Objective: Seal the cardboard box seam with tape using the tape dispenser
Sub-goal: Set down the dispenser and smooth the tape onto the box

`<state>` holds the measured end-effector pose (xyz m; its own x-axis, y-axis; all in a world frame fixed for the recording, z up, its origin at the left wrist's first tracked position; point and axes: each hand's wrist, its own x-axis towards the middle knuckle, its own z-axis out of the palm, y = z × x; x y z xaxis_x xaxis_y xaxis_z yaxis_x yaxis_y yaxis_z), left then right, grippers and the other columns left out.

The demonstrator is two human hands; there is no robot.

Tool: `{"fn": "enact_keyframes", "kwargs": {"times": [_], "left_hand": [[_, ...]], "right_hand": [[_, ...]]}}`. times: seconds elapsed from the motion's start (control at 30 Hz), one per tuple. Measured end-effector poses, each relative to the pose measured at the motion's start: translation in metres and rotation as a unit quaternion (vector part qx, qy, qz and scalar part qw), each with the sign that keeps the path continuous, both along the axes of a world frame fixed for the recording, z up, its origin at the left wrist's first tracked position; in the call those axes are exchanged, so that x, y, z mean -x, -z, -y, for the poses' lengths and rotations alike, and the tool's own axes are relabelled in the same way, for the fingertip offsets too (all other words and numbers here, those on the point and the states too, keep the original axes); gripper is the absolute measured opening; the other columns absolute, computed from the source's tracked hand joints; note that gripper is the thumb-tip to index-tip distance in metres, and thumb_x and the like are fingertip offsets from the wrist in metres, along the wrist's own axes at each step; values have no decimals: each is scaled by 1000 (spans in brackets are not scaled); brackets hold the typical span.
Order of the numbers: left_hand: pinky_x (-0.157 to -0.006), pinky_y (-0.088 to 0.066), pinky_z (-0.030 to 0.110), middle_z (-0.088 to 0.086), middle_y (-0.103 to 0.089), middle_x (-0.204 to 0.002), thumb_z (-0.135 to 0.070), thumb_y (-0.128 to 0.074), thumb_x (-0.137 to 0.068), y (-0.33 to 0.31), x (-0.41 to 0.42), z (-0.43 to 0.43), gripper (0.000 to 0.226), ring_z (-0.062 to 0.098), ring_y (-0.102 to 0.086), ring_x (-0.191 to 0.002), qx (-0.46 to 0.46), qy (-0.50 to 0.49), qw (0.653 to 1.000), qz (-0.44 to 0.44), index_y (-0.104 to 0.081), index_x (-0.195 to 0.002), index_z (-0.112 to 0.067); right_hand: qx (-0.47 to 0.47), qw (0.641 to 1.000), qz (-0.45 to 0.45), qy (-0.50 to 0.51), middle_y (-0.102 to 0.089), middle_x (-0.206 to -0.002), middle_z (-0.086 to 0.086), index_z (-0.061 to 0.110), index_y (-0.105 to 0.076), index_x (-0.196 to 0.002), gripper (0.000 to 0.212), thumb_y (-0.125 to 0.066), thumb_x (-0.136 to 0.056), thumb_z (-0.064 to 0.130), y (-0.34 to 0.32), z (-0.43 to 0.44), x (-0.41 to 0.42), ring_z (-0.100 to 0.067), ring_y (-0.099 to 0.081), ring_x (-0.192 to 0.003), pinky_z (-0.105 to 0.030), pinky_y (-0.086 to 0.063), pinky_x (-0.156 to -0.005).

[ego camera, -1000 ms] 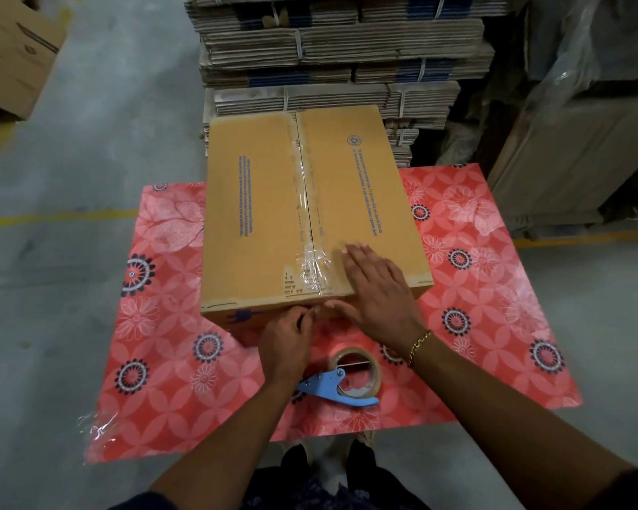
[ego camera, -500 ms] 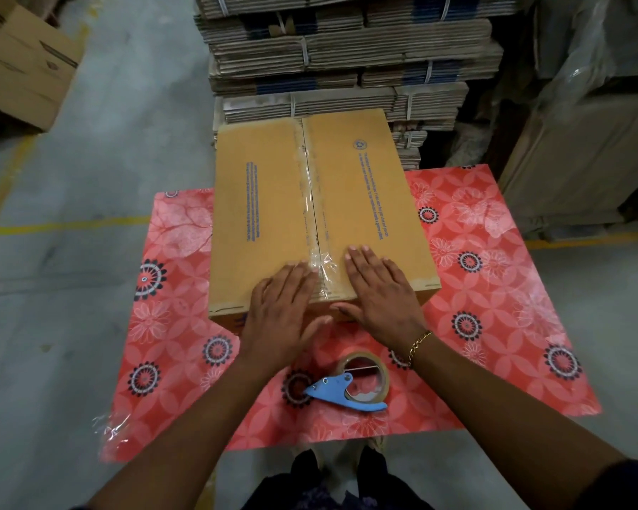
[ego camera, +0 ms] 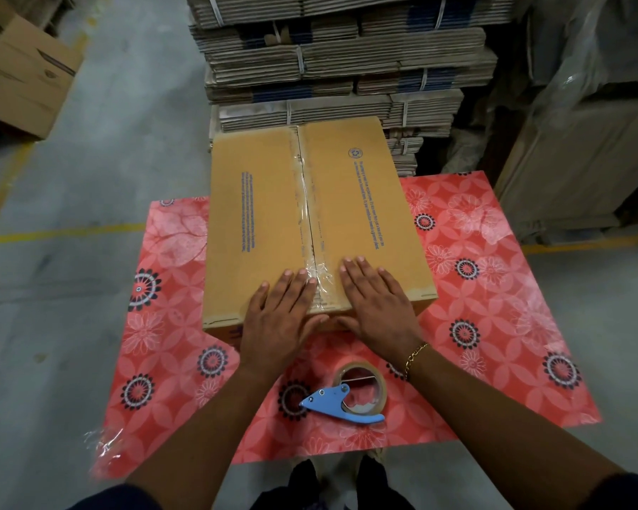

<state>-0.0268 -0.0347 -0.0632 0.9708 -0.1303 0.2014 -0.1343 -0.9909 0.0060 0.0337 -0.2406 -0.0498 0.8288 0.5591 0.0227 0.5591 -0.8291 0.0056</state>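
A closed brown cardboard box (ego camera: 266,222) lies on a red flowered sheet (ego camera: 170,325). Clear tape (ego camera: 304,200) runs along its middle seam, wrinkled at the near end. My left hand (ego camera: 280,318) lies flat on the box top just left of the seam, at the near edge. My right hand (ego camera: 378,307) lies flat just right of the seam, a gold chain on its wrist. Both palms press down with fingers spread and hold nothing. The blue tape dispenser (ego camera: 347,399) with its roll lies on the sheet between my forearms, untouched.
Tall stacks of bundled flat cardboard (ego camera: 347,60) stand right behind the box. An open carton (ego camera: 23,79) sits at the far left on the concrete floor. Wrapped goods (ego camera: 586,141) stand at the right. Yellow floor lines cross both sides.
My left hand came up from the box's front edge and laid itself flat on the top, left of the seam. The right hand stayed flat. The dispenser has not moved.
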Motion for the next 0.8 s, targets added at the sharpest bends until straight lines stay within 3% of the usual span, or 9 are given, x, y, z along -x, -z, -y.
{"fn": "enact_keyframes", "kwargs": {"times": [0.13, 0.2, 0.27, 0.33, 0.4, 0.53, 0.67, 0.8], "left_hand": [[-113, -37, 51, 3, -47, -157, -58, -34, -103, 4, -1, -2, 62, 24, -43, -146, -27, 13, 1000, 6, -46, -150, -20], [-113, -38, 52, 4, -45, -159, -55, -41, -102, 5, 0, -4, 62, 25, -42, -147, -37, 24, 999, 9, -44, -151, -18], [-114, -38, 53, 5, -41, -161, -52, -47, -100, 3, 0, -7, 64, 25, -39, -148, -46, 29, 998, 4, -40, -153, -18], [-115, -36, 52, 5, -37, -163, -48, -51, -98, 3, 1, -8, 67, 24, -37, -150, -49, 34, 998, -4, -36, -155, -18], [-117, -35, 52, 5, -34, -165, -42, -56, -95, 2, 2, -9, 70, 24, -34, -151, -49, 36, 998, -16, -32, -157, -18], [-119, -31, 52, 3, -30, -167, -29, -60, -86, -1, 4, -10, 80, 23, -29, -153, -30, 37, 998, -35, -28, -158, -19], [-120, -27, 51, -1, -32, -166, -60, -43, -99, -4, 5, -6, 69, 19, -28, -154, 13, 19, 999, -30, -35, -156, -22], [-118, -31, 49, 0, -45, -159, -63, -31, -102, -4, 3, 1, 65, 21, -38, -149, 18, 5, 1000, -7, -46, -150, -22]], "right_hand": [[-4, 1000, -6, -4, -25, -168, -7, 10, -23, -159, 96, -70, -83, 46, 1, 0, 1, -25, -23, -155, -46, -25, -122], [-6, 1000, -11, -7, -23, -169, -7, 10, -21, -159, 100, -73, -79, 39, 1, 2, 1, -25, -21, -155, -46, -23, -123], [-17, 1000, -4, -6, -24, -168, -6, 11, -22, -159, 98, -69, -81, 47, 0, 2, 2, -24, -22, -155, -46, -23, -123], [-41, 999, -8, 8, -25, -168, -5, 12, -26, -159, 94, -52, -88, 68, -1, 0, 3, -23, -22, -155, -47, -23, -124], [-55, 998, -15, 34, -29, -166, -4, 13, -31, -157, 94, -36, -89, 78, 0, -7, 5, -22, -24, -155, -47, -25, -122], [-52, 997, 14, 50, -38, -162, -7, 11, -38, -154, 93, -40, -89, 78, 6, -12, 7, -25, -33, -151, -48, -30, -120], [-19, 999, 24, 26, -35, -164, -8, 9, -33, -156, 90, -46, -90, 69, 9, -9, 5, -27, -30, -152, -48, -28, -120], [-11, 1000, 21, 11, -32, -165, -9, 9, -29, -157, 91, -58, -88, 60, 10, -6, 5, -28, -28, -153, -49, -26, -121]]}}
